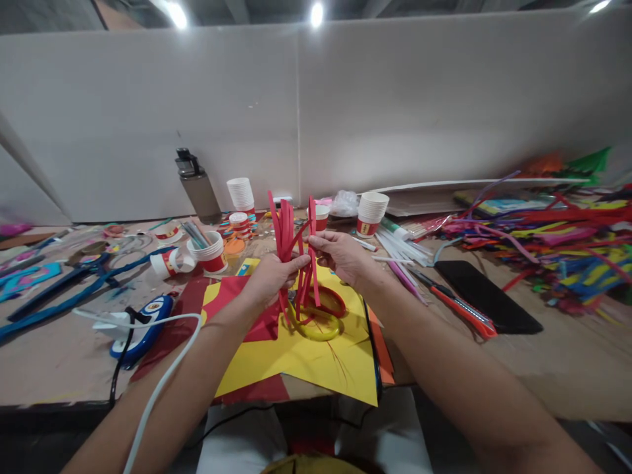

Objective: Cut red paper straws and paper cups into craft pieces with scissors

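My left hand [276,275] is closed around a bundle of red paper strips [284,227], which stand up above the fist and hang below it. Close beside it, my right hand [343,255] pinches one red strip [312,220] between thumb and fingertips. Under the hands lies a pair of scissors with a yellow and red handle [320,329]; its blades are mostly hidden. The scissors rest on yellow paper [301,368]. A sheet of red paper [261,326] overlaps the yellow paper below my left hand.
Paper cups [372,214] stand in stacks at the back, near a dark bottle [197,191]. To the right lie a utility knife [464,309], a black phone [486,296] and a heap of coloured strips [567,243]. A blue power strip [143,329] with cables sits at left.
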The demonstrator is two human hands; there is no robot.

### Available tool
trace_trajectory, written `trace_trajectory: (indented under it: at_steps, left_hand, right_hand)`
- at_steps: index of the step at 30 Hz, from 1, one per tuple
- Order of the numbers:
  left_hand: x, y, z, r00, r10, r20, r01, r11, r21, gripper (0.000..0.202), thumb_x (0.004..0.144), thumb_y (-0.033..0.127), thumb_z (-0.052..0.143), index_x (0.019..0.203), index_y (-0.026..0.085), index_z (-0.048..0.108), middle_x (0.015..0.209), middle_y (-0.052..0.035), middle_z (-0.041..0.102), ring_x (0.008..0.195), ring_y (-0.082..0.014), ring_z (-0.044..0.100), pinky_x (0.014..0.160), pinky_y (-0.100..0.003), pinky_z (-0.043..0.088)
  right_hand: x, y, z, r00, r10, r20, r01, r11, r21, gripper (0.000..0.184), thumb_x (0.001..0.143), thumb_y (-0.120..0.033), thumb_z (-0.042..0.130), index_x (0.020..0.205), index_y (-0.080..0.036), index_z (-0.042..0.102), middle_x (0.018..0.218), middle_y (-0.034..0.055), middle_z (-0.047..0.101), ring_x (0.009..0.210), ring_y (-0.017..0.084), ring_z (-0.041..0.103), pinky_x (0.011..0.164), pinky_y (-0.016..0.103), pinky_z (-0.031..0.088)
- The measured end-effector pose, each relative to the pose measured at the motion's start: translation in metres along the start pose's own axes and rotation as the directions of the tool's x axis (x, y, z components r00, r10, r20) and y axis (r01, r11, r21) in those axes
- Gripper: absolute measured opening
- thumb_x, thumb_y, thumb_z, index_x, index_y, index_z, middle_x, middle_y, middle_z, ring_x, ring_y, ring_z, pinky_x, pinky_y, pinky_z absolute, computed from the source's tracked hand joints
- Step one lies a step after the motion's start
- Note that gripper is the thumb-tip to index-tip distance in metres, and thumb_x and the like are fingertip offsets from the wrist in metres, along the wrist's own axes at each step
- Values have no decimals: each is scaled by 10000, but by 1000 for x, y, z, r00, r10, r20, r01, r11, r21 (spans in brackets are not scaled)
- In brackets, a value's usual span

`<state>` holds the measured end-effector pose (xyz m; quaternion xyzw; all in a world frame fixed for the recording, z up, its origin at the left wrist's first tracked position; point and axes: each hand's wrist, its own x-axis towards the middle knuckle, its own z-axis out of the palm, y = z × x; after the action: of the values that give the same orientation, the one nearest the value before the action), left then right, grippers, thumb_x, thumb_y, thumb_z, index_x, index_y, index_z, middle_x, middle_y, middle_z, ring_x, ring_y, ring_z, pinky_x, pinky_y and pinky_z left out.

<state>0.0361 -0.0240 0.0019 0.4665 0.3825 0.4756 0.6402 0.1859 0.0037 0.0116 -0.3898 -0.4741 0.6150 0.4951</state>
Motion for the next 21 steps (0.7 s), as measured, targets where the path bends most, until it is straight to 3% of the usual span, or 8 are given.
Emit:
trace_trajectory:
  at_steps: [5, 11, 15, 21]
  left_hand:
    - [3, 4, -6, 999, 40, -18, -40, 999, -4, 352, 619, 389, 773, 636, 129, 536, 455, 92, 272, 376, -6, 199, 371, -163, 110]
    - [8, 15, -18, 988, 131, -79, -134, 990, -31, 353, 662, 413, 735, 709, 94, 591, 526, 33, 433, 396, 1, 231, 357, -149, 109]
    - [7, 18, -14, 988, 105, -114, -117, 988, -101, 376, 615, 359, 784, 639, 133, 485, 467, 84, 335, 373, -2, 249, 343, -131, 135]
    - [7, 15, -11, 992, 59, -115, -70, 993, -96, 493, 640, 402, 762, 554, 172, 334, 405, 100, 273, 344, 5, 220, 343, -133, 136]
  right_hand:
    - [-4, -5, 0, 999, -33, 8, 33, 991, -130, 308, 608, -431, 753, 679, -166, 614, 642, -15, 583, 510, 55, 412, 469, 213, 276]
    - [-7, -1, 2, 995, -87, 47, 98, 929, -357, 253, 688, -421, 681, 727, -173, 647, 612, -29, 512, 506, 59, 380, 456, 212, 268]
    - [-5, 11, 7, 988, -59, 139, 111, 908, -405, 249, 694, -409, 662, 668, -167, 611, 549, -46, 455, 491, 66, 379, 460, 222, 277]
    - [-6, 18, 13, 987, 1, 161, 64, 916, -396, 223, 671, -376, 674, 677, -155, 641, 543, -51, 480, 478, 59, 370, 473, 230, 260]
